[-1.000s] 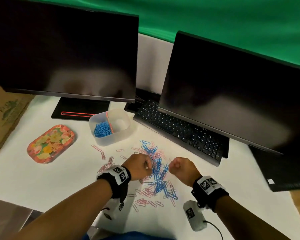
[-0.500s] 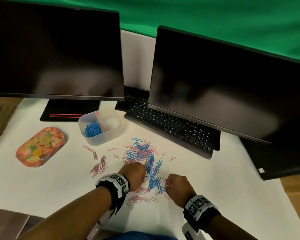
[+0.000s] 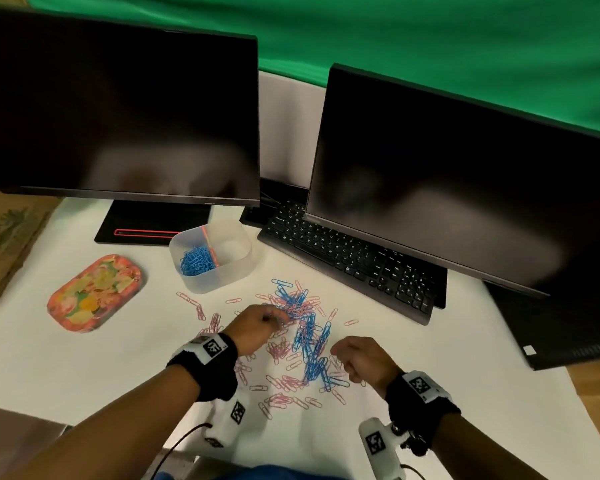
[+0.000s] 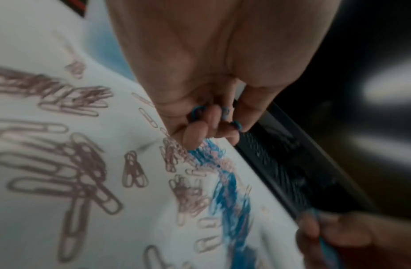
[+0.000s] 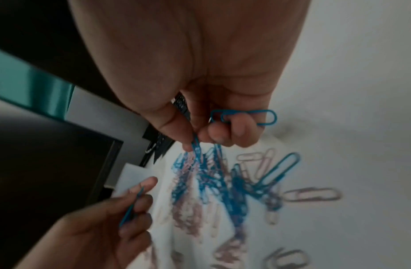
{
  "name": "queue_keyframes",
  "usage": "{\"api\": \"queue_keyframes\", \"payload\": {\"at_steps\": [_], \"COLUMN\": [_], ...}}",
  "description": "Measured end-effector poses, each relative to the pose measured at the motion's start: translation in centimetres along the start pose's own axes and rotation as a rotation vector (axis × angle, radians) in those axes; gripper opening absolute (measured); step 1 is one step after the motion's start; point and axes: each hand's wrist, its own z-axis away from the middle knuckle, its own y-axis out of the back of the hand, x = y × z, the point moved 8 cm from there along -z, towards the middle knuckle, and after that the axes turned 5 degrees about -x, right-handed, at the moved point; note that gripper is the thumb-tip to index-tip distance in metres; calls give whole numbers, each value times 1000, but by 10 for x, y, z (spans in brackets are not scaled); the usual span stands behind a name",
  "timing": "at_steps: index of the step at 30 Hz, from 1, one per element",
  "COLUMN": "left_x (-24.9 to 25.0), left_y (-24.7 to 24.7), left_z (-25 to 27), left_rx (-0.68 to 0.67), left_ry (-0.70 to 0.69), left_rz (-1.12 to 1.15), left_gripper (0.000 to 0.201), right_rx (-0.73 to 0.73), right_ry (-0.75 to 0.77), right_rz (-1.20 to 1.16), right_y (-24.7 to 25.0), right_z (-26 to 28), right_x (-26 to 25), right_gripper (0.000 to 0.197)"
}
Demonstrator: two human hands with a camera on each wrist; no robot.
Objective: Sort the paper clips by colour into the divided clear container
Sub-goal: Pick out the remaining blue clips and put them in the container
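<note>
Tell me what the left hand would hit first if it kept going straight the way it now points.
The left hand points away from the person, toward the mixed pile of paper clips right at its fingertips. That likely comes first, with the keyboard beyond it. Height above the table is unclear.

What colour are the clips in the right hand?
Blue clips, pinched in the right hand; right wrist view shows it best.
</note>
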Motion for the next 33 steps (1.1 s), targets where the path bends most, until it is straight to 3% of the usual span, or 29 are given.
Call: {"api": "queue_keyframes", "payload": {"at_steps": [4,6,9,13,21,24,27,30,33], "left_x": [0,4,6,3,17,10,4,5,6], "left_y": [15,24,45,87,163,177,187,191,192], "left_z": [12,19,30,39,40,33,25,23,22], "left_rx": [7,0,33,187,404,434,463,486,498], "left_ry": [55,59,50,34,13,58,92,94,104], "left_rz": [717,912,1030,1027,1026,1024,977,908,844], "left_gripper": [23,20,22,33,34,36,40,39,52], "right_rx": [-97,-173,-272,-300,-270,-231,-213,-192,-231], "right_ry": [-59,-53,-26,7,39,23,7,32,75], "right_rz": [-348,-385,-293,-154,-77,-31,-9,-15,9], "right_y": [-26,-45,-75,-109,-161,-171,-178,-177,-173], "right_z": [-7,-12,-20,-33,-74,-87,-94,-100,-113], "right_x": [-28,-48,-87,-138,-228,-244,-252,-258,-255], "right_gripper": [24,25,20,19,16,16,29,17,21]}}
